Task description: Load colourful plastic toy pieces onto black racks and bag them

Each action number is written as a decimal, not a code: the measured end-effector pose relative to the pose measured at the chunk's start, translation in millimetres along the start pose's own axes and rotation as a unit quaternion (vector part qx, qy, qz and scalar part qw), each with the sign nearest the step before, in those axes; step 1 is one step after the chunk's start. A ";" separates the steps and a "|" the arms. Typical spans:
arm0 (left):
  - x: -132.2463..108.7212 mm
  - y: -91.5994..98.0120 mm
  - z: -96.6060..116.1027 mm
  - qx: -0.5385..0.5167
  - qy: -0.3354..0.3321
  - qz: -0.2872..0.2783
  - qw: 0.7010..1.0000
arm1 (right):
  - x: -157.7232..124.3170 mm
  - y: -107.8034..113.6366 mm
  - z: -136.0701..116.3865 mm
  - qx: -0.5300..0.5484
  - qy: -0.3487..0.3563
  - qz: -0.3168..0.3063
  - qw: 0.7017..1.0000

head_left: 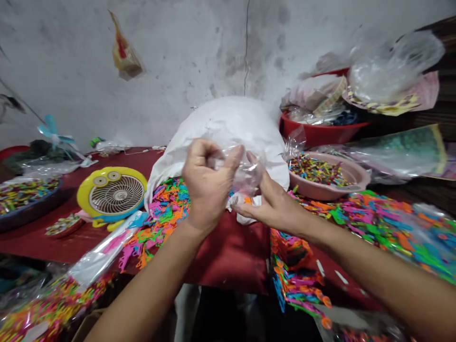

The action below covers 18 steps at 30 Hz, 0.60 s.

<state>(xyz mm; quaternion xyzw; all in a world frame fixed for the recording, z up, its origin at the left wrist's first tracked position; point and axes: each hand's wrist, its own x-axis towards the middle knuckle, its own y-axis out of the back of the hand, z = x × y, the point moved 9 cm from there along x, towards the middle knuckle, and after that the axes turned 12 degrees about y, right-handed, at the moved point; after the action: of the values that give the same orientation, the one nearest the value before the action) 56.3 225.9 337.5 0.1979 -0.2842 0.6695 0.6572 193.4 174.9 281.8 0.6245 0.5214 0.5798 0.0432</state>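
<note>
My left hand is closed in a pinch on the top of a small clear plastic bag, held up over the red table. From the right, my right hand grips the same bag, fingers curled under and behind it. What the bag contains is hard to make out through the crinkled film. Behind both hands sits a big white plastic sack with colourful plastic pieces spilling out at its left.
A yellow toy fan stands at the left. A pink bowl of small coloured bits and a red basin sit at the right. Piles of coloured plastic pieces cover the right side; clear sleeves lie front left.
</note>
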 end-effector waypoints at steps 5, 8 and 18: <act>-17.2 -37.7 11.5 0.011 -0.016 -0.060 0.998 | 2.2 37.5 46.3 0.039 -0.076 0.129 0.988; -18.4 -47.2 -7.7 0.040 0.000 -0.124 0.991 | -18.7 81.0 90.0 -0.083 -0.114 0.167 0.976; -14.6 -101.6 -84.8 0.049 0.087 -0.185 0.978 | -31.3 107.3 3.9 -0.239 0.093 0.131 0.958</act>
<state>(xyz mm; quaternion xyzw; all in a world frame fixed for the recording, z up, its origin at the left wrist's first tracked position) 167.2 266.5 276.0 0.2202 -0.1515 0.5642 0.7812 267.7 106.5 330.0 0.6020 0.2832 0.7436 0.0663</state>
